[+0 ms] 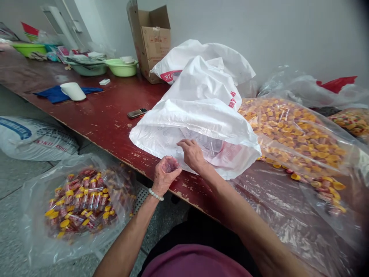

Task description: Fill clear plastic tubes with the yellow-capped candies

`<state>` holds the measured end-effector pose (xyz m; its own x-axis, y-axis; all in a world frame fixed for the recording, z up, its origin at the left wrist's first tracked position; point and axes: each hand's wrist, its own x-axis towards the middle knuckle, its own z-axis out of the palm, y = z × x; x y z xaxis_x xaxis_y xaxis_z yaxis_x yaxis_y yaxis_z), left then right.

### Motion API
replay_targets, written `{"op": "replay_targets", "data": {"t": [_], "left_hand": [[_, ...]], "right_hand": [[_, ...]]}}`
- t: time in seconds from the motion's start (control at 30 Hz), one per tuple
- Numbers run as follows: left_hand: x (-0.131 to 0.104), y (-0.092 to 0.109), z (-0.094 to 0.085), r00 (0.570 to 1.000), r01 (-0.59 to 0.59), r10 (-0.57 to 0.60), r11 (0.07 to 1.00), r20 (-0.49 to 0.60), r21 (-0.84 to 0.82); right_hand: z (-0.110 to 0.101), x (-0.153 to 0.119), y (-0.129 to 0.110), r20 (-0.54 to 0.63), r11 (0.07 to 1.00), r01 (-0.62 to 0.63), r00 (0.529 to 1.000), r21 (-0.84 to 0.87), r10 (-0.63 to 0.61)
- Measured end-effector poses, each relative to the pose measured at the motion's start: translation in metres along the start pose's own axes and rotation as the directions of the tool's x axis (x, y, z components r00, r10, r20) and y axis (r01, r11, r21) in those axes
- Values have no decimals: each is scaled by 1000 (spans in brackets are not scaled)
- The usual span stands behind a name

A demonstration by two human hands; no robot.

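My left hand [165, 175], with a beaded bracelet at the wrist, is wrapped round one or more clear plastic tubes [170, 165], their round rims facing up. Just to its right, my right hand [192, 154] reaches into the mouth of a big white woven sack [190, 111] lying on the table. Its fingers are bent and a little apart, and nothing shows between them. More clear tubes [212, 146] lie inside the sack, where their outlines are hard to make out against the white lining.
On the floor at left stands a clear bag of filled tubes with yellow caps [86, 200], near a white sack [34, 138]. Yellow caps [305, 134] in clear plastic cover the red table's [115, 130] right side. A phone [137, 113], basins [121, 68] and a carton [155, 42] are farther back.
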<state>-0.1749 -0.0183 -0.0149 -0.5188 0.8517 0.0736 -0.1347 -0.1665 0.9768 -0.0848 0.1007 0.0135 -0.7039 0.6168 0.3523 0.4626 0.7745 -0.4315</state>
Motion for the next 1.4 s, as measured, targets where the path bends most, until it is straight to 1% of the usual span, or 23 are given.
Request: {"op": "replay_targets", "data": {"t": [0.07,0.1,0.17,0.23,0.3,0.33,0.37,0.43,0.5,0.63,0.7,0.77,0.83,0.9,0.97,1.0,1.03,1.07,1.1,1.17,1.23,1.3,1.4], "left_hand": [[0,0,-3,999,19,-23,993,-36,-116],[0,0,-4,998,19,-26,990,-53,-140],[0,0,-5,998,5,-14,990,-69,-140],[1,1,-6,999,-21,15,993,-52,-116],[0,2,-5,999,-45,45,997,-7,-69],[0,2,-5,998,-54,55,998,21,-42],[-1,3,-3,997,-64,65,998,48,-15],[-2,4,-1,992,-84,80,996,101,35],[-3,5,2,985,-110,98,991,143,82],[-6,6,6,961,-200,135,944,243,264],[-9,6,10,951,-233,143,915,274,331],[-13,3,16,950,-235,133,902,284,362],[-17,-1,23,947,-227,113,898,301,378],[-22,-4,31,942,-220,99,903,321,369],[-27,-7,38,934,-219,94,913,344,344],[-29,-8,41,930,-220,93,916,355,337],[-31,-8,43,926,-222,91,916,366,334],[-32,-8,45,923,-224,88,915,375,337],[-33,-8,47,921,-227,86,910,379,346],[-33,-7,48,920,-238,87,898,381,370],[-32,-7,47,919,-249,87,886,386,392],[-30,-7,46,917,-254,85,876,389,409],[-29,-10,45,921,-247,74,871,382,424]], "right_hand": [[4,13,-1,117,954,134,988,-269,-106],[5,16,-2,154,925,169,980,-340,-123],[2,15,-6,143,909,169,982,-381,-122],[-3,6,-11,45,953,97,995,-286,-88],[-10,-11,-17,-30,1000,12,999,-27,-13],[-12,-20,-21,-36,989,-28,999,142,34],[-15,-30,-24,-22,951,-67,997,303,77],[-17,-47,-30,18,851,-129,990,510,140],[-17,-61,-32,5,826,-137,987,547,161],[-14,-74,-32,-99,888,-17,993,460,70],[-17,-78,-33,-143,907,21,989,420,43],[-29,-85,-31,-182,924,47,983,379,25],[-50,-95,-25,-257,937,71,966,343,20],[-77,-112,-8,-373,954,45,925,297,73],[-105,-134,21,-486,967,-92,851,238,200],[-118,-146,40,-535,959,-198,798,204,279],[-129,-158,60,-544,923,-350,748,163,379],[-139,-169,82,-533,853,-517,705,64,468],[-146,-179,103,-485,757,-649,687,-74,541],[-157,-196,141,-486,662,-730,645,-167,589],[-166,-209,167,-515,600,-770,612,-216,600],[-174,-218,185,-545,538,-805,576,-250,609],[-186,-225,202,-568,463,-845,526,-267,633]]}}
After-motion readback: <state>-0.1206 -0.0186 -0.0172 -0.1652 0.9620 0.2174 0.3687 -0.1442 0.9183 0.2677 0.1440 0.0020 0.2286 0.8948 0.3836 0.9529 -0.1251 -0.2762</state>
